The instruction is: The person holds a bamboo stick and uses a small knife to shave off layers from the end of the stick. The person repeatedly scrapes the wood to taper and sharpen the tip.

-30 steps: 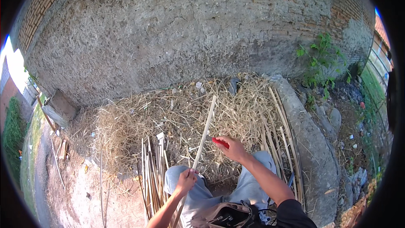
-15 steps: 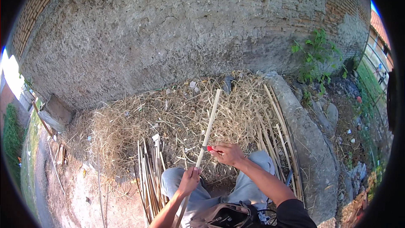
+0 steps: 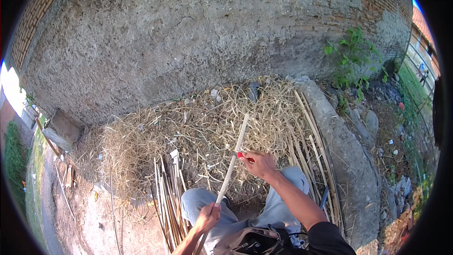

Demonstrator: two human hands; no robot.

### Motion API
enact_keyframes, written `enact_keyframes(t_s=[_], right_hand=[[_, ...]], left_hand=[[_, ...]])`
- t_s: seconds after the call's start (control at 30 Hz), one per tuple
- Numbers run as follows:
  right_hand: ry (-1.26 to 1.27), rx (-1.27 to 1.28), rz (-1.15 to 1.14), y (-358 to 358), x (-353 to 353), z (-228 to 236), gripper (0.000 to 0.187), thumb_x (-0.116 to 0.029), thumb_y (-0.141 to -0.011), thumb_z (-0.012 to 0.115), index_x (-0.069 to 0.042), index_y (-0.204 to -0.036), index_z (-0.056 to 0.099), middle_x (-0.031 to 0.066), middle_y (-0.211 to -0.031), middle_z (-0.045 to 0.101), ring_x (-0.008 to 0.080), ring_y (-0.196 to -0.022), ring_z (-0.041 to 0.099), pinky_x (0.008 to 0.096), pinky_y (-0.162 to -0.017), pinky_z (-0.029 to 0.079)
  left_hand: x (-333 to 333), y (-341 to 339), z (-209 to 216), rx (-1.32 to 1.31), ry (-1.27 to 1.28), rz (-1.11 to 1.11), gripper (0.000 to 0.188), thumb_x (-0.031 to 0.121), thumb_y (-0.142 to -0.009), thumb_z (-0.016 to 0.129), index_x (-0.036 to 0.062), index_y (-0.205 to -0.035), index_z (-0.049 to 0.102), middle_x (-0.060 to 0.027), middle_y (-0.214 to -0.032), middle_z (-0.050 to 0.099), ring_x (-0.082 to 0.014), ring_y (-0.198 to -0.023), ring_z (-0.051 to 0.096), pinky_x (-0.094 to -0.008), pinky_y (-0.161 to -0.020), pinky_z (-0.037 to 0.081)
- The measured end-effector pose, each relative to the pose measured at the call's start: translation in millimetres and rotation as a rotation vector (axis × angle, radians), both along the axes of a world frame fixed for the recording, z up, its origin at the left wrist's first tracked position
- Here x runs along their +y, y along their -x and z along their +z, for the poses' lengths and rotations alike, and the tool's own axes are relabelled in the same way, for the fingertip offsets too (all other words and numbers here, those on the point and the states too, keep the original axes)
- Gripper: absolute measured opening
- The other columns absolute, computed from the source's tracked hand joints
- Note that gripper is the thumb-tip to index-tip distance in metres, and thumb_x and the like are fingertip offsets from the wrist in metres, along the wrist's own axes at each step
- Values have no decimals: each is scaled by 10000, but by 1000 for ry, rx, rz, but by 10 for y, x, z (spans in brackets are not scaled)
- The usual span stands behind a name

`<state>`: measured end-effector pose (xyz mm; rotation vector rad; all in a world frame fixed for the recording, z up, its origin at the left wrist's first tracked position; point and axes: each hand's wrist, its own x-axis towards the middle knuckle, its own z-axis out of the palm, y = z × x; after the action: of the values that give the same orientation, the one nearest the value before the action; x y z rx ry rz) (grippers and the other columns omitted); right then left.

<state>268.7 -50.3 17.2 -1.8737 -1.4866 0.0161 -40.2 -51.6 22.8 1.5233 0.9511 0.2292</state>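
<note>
A long, pale bamboo strip (image 3: 241, 131) slants up and away from me between my knees. My left hand (image 3: 207, 217) is closed around its lower part, near my left knee. Higher up, my right hand (image 3: 260, 164) grips a small knife with a red handle (image 3: 241, 155). The short dark blade lies against the strip; its cutting edge is too small to make out. The strip's far end hangs over the shavings, and its near end runs back beside my left leg.
Bamboo strips (image 3: 163, 198) lie bundled left of my left knee, with more strips (image 3: 314, 134) on the right along a concrete ledge (image 3: 347, 160). Curly shavings (image 3: 137, 146) cover the ground ahead, up to a rough wall (image 3: 203, 33). An open dark bag (image 3: 257, 244) rests at my lap.
The bamboo strip has slid back toward me with my left hand, its far end now lower. My right hand and the knife have shifted slightly forward, now nearer the strip's far end.
</note>
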Motion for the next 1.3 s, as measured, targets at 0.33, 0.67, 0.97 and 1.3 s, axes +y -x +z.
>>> enact_keyframes(t_s=[0.33, 0.67, 0.97, 1.3], right_hand=[[136, 86, -154, -124, 83, 46, 292, -456, -918, 581, -187, -909, 694, 41, -791, 698, 272, -703, 677, 418, -614, 544], [260, 60, -153, -163, 139, 86, 241, -393, -901, 625, -166, -882, 703, 42, -738, 677, 244, -656, 657, 387, -588, 524], [273, 241, -420, -898, 1, 111, 228, -303, -921, 639, -82, -937, 693, 94, -720, 680, 215, -606, 633, 365, -585, 494], [-5, 406, -7, -103, -117, 80, 275, -301, -874, 717, -35, -939, 690, 103, -748, 684, 217, -642, 657, 323, -618, 515]], left_hand=[[-246, 398, 313, 173, 67, 22, 356, 298, -1040, 425, 27, -854, 561, -2, -558, 486, -84, -482, 451, -267, -455, 367], [-437, 879, -63, 94, 21, 77, 265, 287, -1023, 496, 91, -868, 584, 50, -575, 424, -72, -436, 390, -243, -388, 285], [-670, 1475, -105, 234, -12, 106, 325, 326, -1033, 472, 107, -808, 559, 54, -538, 425, -50, -431, 379, -237, -387, 277], [-155, 407, 110, 132, 71, 85, 363, 312, -1044, 422, 9, -957, 603, 5, -614, 509, -70, -509, 439, -246, -462, 372]])
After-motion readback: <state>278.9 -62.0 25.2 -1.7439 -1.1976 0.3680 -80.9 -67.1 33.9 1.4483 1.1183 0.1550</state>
